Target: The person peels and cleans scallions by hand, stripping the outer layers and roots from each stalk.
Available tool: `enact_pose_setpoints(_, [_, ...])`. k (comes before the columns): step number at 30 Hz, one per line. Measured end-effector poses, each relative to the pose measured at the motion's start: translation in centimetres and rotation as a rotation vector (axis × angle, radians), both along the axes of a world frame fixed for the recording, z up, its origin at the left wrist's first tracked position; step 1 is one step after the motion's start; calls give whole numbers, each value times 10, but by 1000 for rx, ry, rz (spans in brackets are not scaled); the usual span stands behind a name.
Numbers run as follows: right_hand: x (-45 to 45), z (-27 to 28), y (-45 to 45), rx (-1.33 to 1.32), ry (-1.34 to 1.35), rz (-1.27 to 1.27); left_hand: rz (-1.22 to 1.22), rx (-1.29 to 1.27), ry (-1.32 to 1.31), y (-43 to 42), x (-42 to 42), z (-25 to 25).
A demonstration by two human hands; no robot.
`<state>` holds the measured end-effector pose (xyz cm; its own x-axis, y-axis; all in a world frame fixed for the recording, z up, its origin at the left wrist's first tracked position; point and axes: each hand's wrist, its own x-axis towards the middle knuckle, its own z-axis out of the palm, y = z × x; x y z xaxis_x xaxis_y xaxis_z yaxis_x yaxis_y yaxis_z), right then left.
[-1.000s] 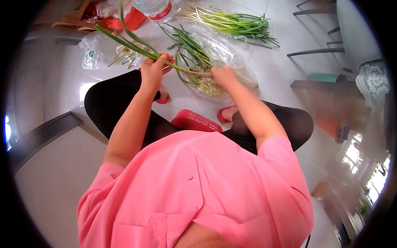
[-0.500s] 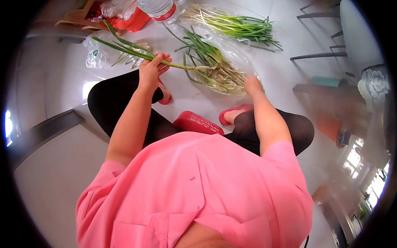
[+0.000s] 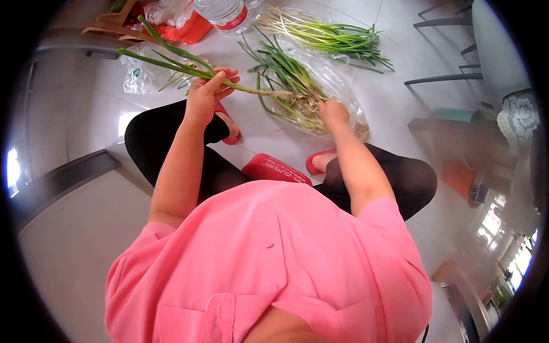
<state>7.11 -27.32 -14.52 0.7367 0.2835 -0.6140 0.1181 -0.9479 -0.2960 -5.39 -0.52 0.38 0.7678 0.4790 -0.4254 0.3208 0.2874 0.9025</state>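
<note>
The left hand (image 3: 209, 94) has a closed grip on 1 scallion (image 3: 245, 89) by the stem, apparently to leave its root end free over the bag (image 3: 346, 91). The right hand (image 3: 334, 116) curls near that end; whether it holds anything, I cannot tell. The bag seemingly shields the floor (image 3: 389, 106).

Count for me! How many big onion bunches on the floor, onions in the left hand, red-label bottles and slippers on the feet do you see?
Floor bunches: 2 (near bunch, far bunch)
Held onion: 1, in the left hand
Red-label bottle: 1
Slippers: 2 (left slipper, right slipper)
Total: 6
</note>
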Motion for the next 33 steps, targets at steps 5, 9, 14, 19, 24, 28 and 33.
enact_pose_setpoints(5, [-6, -9, 13, 568, -111, -218, -19, -5, -37, -1, 1, 6])
enact_pose_setpoints(9, [-5, -3, 22, 605, -164, 33, -48, -3, -54, -6, 4, 15])
enact_pose_setpoints(14, [-3, 9, 21, 489, 105, 63, 71, -55, -119, -2, 4, 8])
enact_pose_setpoints(19, [-4, 25, 22, 616, 106, -70, 120, -55, -164, -1, 8, 0])
enact_pose_setpoints(24, [-12, 84, 28, 657, -146, 3, 137, -90, -146, -5, 11, 1])
enact_pose_setpoints(28, [-17, 99, 28, 832, -245, -72, 210, -148, -132, 0, 10, -1])
enact_pose_setpoints(33, [-20, 109, 24, 1148, 149, -255, 263, -200, -144, 3, 8, 2])
